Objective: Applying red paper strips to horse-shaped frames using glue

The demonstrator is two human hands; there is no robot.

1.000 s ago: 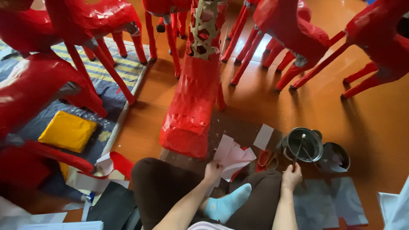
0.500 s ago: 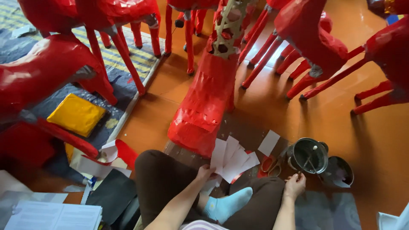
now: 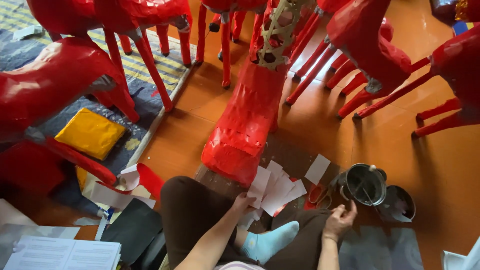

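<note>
I sit cross-legged on an orange floor in front of a big red paper-covered animal figure (image 3: 250, 115) whose upper part shows a bare woven frame (image 3: 277, 30). My left hand (image 3: 242, 204) holds a fan of white paper pieces (image 3: 272, 189) just under the figure's lower end. My right hand (image 3: 339, 221) hovers above my knee, fingers loosely curled, with nothing visible in it. It is near red-handled scissors (image 3: 317, 196) and a metal pot (image 3: 366, 184) with a stick in it.
Several more red figures (image 3: 65, 80) on thin legs stand around. A second small pot (image 3: 397, 204) sits to the right. A yellow packet (image 3: 90, 132) lies on a striped rug (image 3: 150, 60) at left. Red and white paper strips (image 3: 125, 185) and printed sheets (image 3: 65, 255) lie near my left knee.
The view has tilted and shifted, so the figures fill more of the frame. My left hand keeps the white pieces near the figure's end; my right hand has moved slightly lower, toward my knee.
</note>
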